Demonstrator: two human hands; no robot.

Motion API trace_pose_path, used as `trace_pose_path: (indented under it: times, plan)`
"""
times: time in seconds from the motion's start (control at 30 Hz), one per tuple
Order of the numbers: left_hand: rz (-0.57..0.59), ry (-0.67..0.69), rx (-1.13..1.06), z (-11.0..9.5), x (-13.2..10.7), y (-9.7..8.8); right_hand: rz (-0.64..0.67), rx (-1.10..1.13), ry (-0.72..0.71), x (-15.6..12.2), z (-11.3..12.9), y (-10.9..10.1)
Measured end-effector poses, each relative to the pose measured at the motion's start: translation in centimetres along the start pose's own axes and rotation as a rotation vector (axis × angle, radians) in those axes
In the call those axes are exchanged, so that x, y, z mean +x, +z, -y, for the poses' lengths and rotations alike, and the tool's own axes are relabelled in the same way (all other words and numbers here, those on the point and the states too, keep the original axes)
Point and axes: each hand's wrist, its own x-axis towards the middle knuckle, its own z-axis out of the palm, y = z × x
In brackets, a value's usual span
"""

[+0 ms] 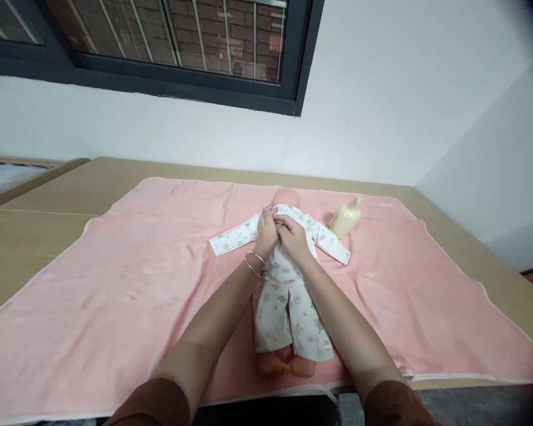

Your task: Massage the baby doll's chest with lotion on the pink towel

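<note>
Left hand [267, 229] and right hand [292, 235] half-curled over shirt [285, 267] — can't tell if either grips it — uneven tug could drag the doll [286, 196] askew.

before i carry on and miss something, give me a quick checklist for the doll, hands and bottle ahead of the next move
1. Baby doll on the pink blanket: ok.
2. Left hand and right hand together at the doll's upper body: ok.
3. Fingers' hold on the patterned white top: cannot tell, fingertips partly hidden.
4. Wrists free of jewellery: not ok, bracelet on the left.
5. Pump bottle apart from the nearby sleeve: cannot tell.
</note>
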Motion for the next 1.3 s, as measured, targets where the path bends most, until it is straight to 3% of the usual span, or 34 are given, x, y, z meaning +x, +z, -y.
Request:
trace_pose_path:
  times: [0.13, 0.33, 0.4, 0.53, 0.7, 0.8, 0.97, 1.03, 1.23, 1.3]
  plan:
    - [-0.043, 0.028, 0.053, 0.7, -0.5, -0.2, 0.030, -0.133, -0.055, -0.4, -0.3, 0.8]
    - [-0.082, 0.038, 0.119, 1.3, -0.3, -0.2, 0.253, -0.394, -0.217, 2.7, -2.5, -1.3]
    - [-0.074, 0.067, 0.132, 1.4, -0.4, -0.1, 0.275, -0.457, -0.227, 3.4, -3.3, -2.0]
    - [-0.041, 0.117, 0.153, 1.5, -0.7, -0.1, 0.186, -0.651, -0.084, 3.0, -3.9, -2.2]
    - [-0.053, 0.122, 0.139, 1.6, -0.8, -0.1, 0.102, -0.880, 0.121, 0.9, -2.1, -0.6]
    - [-0.053, 0.123, 0.131, 1.8, -0.6, -0.1, 0.123, -0.927, 0.178, -0.2, -1.1, -0.1]
    - [-0.022, 0.097, -0.013, 2.1, -0.1, -0.1, 0.443, -0.836, -0.176, 0.1, -1.2, -1.6]
    - [-0.028, 0.084, -0.035, 2.1, -0.1, -0.2, 0.487, -0.770, -0.227, 0.8, -1.8, -2.4]
    - [-0.027, 0.100, 0.035, 1.8, -0.2, -0.2, 0.144, -0.812, 0.133, 1.0, -2.5, -2.0]
    - [-0.036, 0.110, 0.031, 2.0, -0.2, -0.2, 0.111, -0.857, 0.183, 0.2, -2.0, -1.2]
